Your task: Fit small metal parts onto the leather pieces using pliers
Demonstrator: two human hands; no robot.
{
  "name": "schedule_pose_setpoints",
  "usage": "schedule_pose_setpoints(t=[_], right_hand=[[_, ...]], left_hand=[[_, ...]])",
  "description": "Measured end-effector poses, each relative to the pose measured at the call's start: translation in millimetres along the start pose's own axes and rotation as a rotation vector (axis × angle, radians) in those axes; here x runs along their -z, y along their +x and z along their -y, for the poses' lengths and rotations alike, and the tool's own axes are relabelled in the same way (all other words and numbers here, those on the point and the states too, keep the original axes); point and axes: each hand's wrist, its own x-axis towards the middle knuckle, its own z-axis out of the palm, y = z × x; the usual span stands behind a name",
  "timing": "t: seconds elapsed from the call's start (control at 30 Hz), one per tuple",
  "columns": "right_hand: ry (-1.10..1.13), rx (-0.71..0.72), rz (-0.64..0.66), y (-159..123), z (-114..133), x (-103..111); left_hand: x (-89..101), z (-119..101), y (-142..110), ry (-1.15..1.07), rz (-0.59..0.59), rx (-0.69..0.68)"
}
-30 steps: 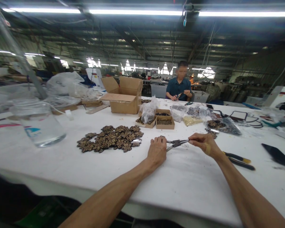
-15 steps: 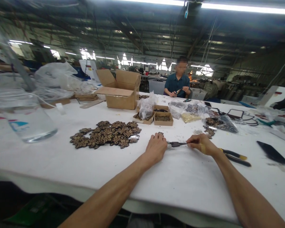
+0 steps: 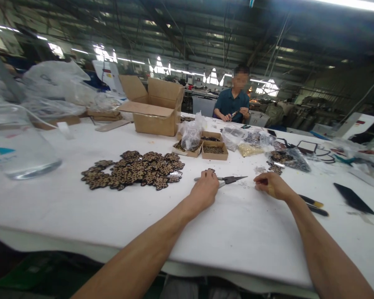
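At 12 o'clock the pliers (image 3: 230, 180) are held in the curled fingers of the left hand (image 3: 205, 187), while at 1 o'clock the right hand's (image 3: 269, 185) look pretty much pinched, though whether anything tiny is gripped can't be told. Those loose little bits (image 3: 244, 184) by the plier tips could easily get scattered, imo, if brushed by either hand. Farther out, a patch (image 3: 212, 170) is mostly hidden behind the left knuckles, and the small boxes' (image 3: 214, 156) contents can't really be made out.

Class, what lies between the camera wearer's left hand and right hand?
In the head view, the pliers held in the left hand point toward the right hand, tip not touching it; small scattered bits lie there too.
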Motion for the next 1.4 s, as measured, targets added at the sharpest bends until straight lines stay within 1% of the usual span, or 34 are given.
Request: schedule_pose_setpoints(t=[0.1,0.17,0.23,0.33,0.43,0.47,0.5,0.53,0.6,0.7,0.8,0.9,0.93,1.0,1.07,1.1,1.2,1.3,1.4], right_hand=[[-0.021,0.005,0.002,0.7,1.0,-7.0],[0.002,0.001,0.022,4.2,5.2,-16.1],[0.009,-0.003,0.003,10.4,9.0,-25.2],[-0.021,0.028,-0.111,22.0,6.0,-30.6],[-0.119,0.061,-0.305,30.1,-9.2,-24.7],[-0.183,0.063,-0.337,31.3,-15.0,-22.0],[-0.255,0.062,-0.335,31.8,-19.9,-19.7],[-0.321,0.066,-0.299,31.7,-23.2,-18.2],[-0.416,0.08,-0.181,30.1,-23.6,-16.9],[-0.458,0.054,-0.037,23.5,-10.2,-16.5],[-0.423,0.021,0.011,11.9,6.7,-13.4],[-0.313,0.047,0.002,0.4,11.9,-6.4],[-0.268,0.048,-0.029,-2.2,10.4,-3.3],[-0.202,0.018,-0.138,-4.9,4.5,3.2],[-0.189,-0.032,-0.236,-5.1,-2.2,8.1],[-0.195,-0.049,-0.253,-4.5,-5.0,9.3],[-0.201,-0.031,-0.203,-0.6,-9.4,6.4],[-0.214,0.002,-0.138,5.7,-10.5,-2.8],[-0.231,-0.045,-0.086,11.8,-10.7,-10.1]], left_hand=[[1.5,-0.3,2.0,-0.026,-0.006,0.052],[2.3,-0.8,2.6,-0.045,-0.019,0.064],[2.9,-1.6,3.0,-0.054,-0.04,0.064],[4.1,-3.1,3.8,-0.07,-0.047,0.082],[5.5,-4.3,4.5,-0.094,-0.046,0.097],[5.9,-4.6,4.6,-0.097,-0.046,0.099],[6.2,-4.8,4.7,-0.099,-0.043,0.1],[6.4,-4.9,4.6,-0.1,-0.04,0.102],[6.6,-4.7,4.3,-0.107,-0.043,0.103],[6.0,-3.5,3.7,-0.122,-0.057,0.108],[4.9,-1.5,3.6,-0.111,-0.051,0.125],[2.9,-0.1,4.5,-0.098,-0.052,0.13],[2.2,0.1,4.9,-0.094,-0.055,0.129],[1.1,-0.3,5.8,-0.087,-0.063,0.125],[1.3,-1.1,6.3,-0.086,-0.063,0.12],[2.0,-1.7,6.4,-0.09,-0.059,0.119],[4.9,-3.1,5.7,-0.109,-0.048,0.111],[6.3,-3.6,4.9,-0.095,-0.05,0.103],[5.5,-3.1,5.2,-0.068,-0.046,0.108]])
